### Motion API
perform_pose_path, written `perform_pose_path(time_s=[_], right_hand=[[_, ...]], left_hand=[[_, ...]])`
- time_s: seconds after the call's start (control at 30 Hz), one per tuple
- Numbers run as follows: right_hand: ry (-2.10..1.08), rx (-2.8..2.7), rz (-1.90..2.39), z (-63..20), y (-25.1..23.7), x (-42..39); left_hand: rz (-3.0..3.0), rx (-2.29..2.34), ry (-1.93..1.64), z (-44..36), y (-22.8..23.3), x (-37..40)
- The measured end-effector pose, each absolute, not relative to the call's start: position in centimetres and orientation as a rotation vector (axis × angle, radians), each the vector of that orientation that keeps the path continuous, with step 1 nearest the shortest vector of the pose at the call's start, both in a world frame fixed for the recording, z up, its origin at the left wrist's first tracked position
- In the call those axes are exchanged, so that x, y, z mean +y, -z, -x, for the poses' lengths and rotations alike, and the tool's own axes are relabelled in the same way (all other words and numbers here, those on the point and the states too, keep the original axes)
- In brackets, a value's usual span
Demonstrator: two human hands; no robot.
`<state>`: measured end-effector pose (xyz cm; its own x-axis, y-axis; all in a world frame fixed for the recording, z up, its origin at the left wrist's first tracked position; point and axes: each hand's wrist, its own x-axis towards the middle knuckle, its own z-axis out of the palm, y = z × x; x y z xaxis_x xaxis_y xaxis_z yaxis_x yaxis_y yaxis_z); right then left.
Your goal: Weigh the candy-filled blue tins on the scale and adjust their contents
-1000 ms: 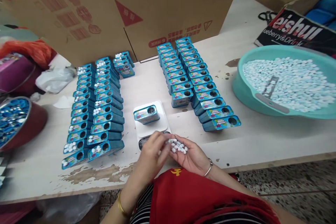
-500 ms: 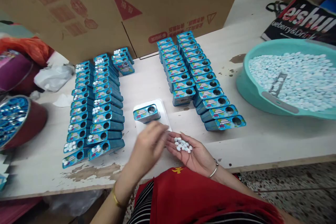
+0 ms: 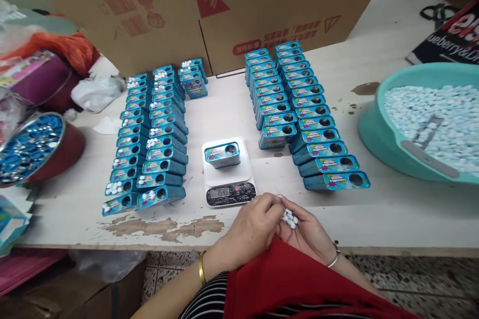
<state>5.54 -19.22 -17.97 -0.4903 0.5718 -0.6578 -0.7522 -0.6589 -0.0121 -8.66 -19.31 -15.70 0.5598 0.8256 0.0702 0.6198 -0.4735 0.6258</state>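
My right hand [image 3: 309,232] is cupped palm-up near the table's front edge and holds a small heap of white candies [image 3: 289,218]. My left hand [image 3: 249,232] reaches into that palm, its fingertips pinched at the candies. Just beyond both hands a small white scale [image 3: 228,177] carries one blue tin [image 3: 222,154] with a round hole in its top. Rows of the same blue tins stand at the left [image 3: 149,139], some with candies on top, and at the right [image 3: 299,109].
A teal basin [image 3: 381,132] full of white candies with a scoop sits at the right. A red bowl [image 3: 63,152] of blue lids is at the left. A large cardboard box [image 3: 209,5] stands along the back. Plastic bags [image 3: 95,92] lie at the far left.
My left hand went up toward the tin on the scale, then came back to the candies in my right palm. Both hands shifted right in view as the camera turned, uncovering the scale's display.
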Motion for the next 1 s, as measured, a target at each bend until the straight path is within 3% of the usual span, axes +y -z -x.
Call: perform_pose_path(time_s=[0.47,0.6,0.7,0.83,1.0], right_hand=[[-2.21,0.291,0.779,-4.9,18.1,-18.6],[-2.253,0.257,0.794,-4.7,17.8,-18.1],[-2.269,0.202,0.783,-4.7,17.7,-17.8],[-2.271,0.185,0.727,-4.7,18.0,-17.4],[-2.25,0.198,0.673,-4.9,17.9,-17.2]], left_hand=[[-2.313,1.181,-0.568,9.8,14.8,-18.6],[-2.492,1.563,-0.769,13.8,12.9,-15.6],[-2.579,1.793,-0.598,16.9,11.9,-12.6],[-2.709,1.648,-0.43,16.6,10.9,-10.1],[-2.762,1.344,-0.551,10.4,11.3,-8.6]])
